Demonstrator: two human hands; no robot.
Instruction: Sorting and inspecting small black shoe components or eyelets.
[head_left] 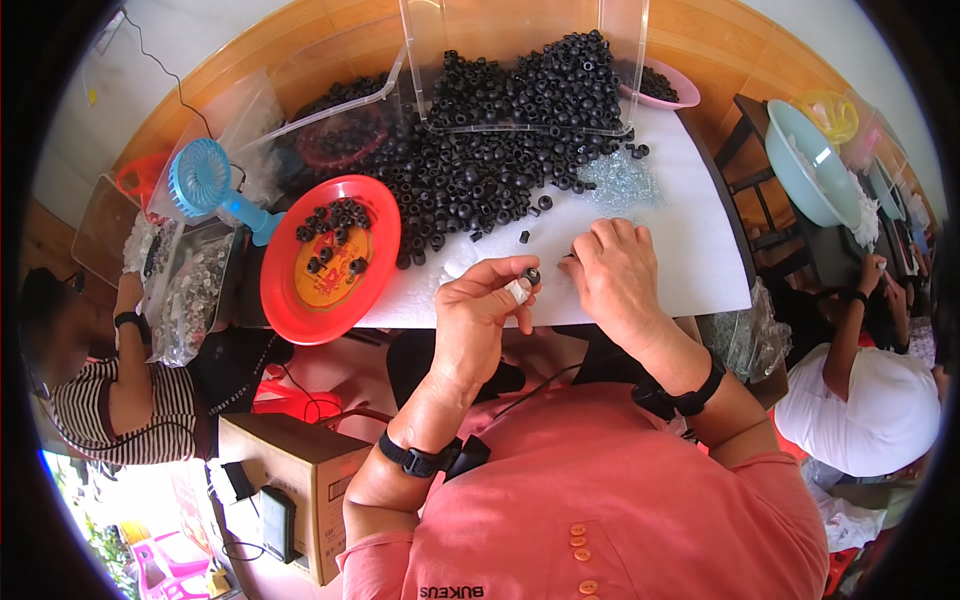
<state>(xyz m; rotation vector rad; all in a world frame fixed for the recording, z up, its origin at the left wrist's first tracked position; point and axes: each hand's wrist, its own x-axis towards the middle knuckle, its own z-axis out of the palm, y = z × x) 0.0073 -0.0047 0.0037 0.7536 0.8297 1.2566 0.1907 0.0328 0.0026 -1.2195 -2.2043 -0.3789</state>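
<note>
My left hand (478,310) is closed, pinching a small black ring-like part (531,275) between thumb and fingertips. Something white (519,291), perhaps a wrap on a finger, shows just below that part. To its right, a short gap away, my right hand (615,270) is bent with its fingertips drawn together. A dark speck shows at those fingertips, too small to name. Beyond both hands a large heap of black parts (470,185) spreads over the white work surface (690,250). One loose black piece (524,237) lies in front of the heap, near a patch of tiny clear pieces (622,182).
A red plate (281,290) with several black parts rests at the left, beside a blue fan (203,178). A clear bin (640,60) tips its black parts out at the back. Co-workers sit left and right; a pale green basin (815,170) stands far right.
</note>
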